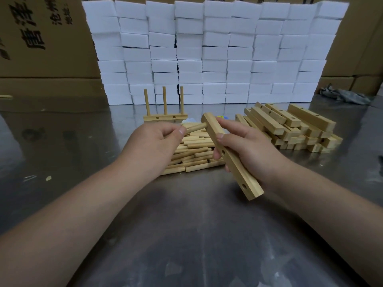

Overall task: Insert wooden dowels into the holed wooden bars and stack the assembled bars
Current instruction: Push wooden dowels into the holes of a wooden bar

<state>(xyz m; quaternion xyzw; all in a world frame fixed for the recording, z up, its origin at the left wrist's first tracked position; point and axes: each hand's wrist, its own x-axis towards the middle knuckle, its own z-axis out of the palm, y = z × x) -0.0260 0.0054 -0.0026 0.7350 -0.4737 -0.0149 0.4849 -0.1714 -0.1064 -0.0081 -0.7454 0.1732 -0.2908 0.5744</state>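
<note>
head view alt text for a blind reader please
A person's left hand holds a dowel in the end hole of a wooden bar gripped by the right hand, above a pile of loose dowels on a metal table. Behind stand a finished bar with three upright dowels and a heap of bars.

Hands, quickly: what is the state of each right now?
Left hand: pinches a dowel.
Right hand: grips the holed bar.

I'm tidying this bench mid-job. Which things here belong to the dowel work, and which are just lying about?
Part of the job: dowel pinched by left hand; bar gripped by right hand; dowel heap; bar pile; finished bar with three dowels.
Lying about: white foam blocks; cardboard boxes; grey rag.
</note>
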